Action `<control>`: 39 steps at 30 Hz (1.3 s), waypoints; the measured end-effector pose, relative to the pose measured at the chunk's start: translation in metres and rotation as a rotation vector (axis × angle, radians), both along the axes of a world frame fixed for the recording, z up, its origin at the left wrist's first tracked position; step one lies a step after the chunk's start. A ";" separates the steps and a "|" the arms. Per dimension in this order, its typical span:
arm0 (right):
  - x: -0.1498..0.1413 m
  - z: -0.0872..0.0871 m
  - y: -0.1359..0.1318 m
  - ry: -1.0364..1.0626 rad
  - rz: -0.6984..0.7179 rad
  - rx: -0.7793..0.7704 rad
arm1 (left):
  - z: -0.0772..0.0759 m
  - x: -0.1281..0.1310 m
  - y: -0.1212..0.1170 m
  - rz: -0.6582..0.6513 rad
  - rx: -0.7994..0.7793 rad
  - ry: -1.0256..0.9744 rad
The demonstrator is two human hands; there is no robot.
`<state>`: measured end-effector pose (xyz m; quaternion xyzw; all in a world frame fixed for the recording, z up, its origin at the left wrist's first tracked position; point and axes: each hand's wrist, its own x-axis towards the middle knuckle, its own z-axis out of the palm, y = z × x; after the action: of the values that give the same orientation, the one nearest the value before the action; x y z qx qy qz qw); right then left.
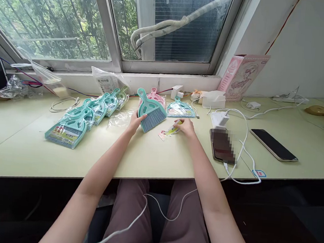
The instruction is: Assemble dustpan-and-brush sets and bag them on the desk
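My left hand (135,122) grips the edge of a teal mini broom (150,112) with grey bristles, held tilted above the pale green desk (158,155). My right hand (186,127) pinches a small printed paper label (170,131) that lies on the desk just right of the broom. A pink dustpan (155,96) sits behind the broom, and a bagged teal dustpan set (180,108) lies beyond my right hand. A crumpled clear plastic bag (119,118) rests beside my left hand.
A row of several bagged teal dustpan sets (84,119) runs along the left. A phone (222,145) on a white charging cable and a second phone (273,145) lie at right. A pink box (242,76) leans against the wall. The window sill holds plastic bags and cables.
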<state>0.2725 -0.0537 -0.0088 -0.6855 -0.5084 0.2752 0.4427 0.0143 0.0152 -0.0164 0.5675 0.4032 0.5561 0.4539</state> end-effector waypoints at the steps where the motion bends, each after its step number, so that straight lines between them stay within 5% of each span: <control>1: -0.003 0.002 0.000 0.153 0.094 0.108 | 0.000 0.001 -0.001 0.003 0.010 0.008; 5: -0.023 0.007 -0.002 0.500 0.340 0.329 | 0.001 0.005 -0.006 -0.014 -0.020 0.005; 10: -0.038 -0.002 0.003 0.563 0.226 0.244 | 0.000 0.017 -0.020 -0.154 -0.153 -0.079; 14: -0.034 -0.010 0.012 0.534 0.061 0.265 | -0.001 0.027 -0.030 -0.227 -0.198 -0.121; 28: -0.028 -0.011 0.016 0.332 -0.050 0.359 | -0.001 0.033 -0.035 -0.299 -0.255 -0.165; 39: -0.029 -0.009 0.007 0.040 -0.096 0.412 | 0.004 0.035 -0.041 -0.372 -0.137 -0.093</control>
<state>0.2433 -0.0468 -0.0174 -0.5982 -0.5119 0.1575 0.5961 0.0494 -0.0259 -0.0122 0.5736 0.3068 0.4597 0.6046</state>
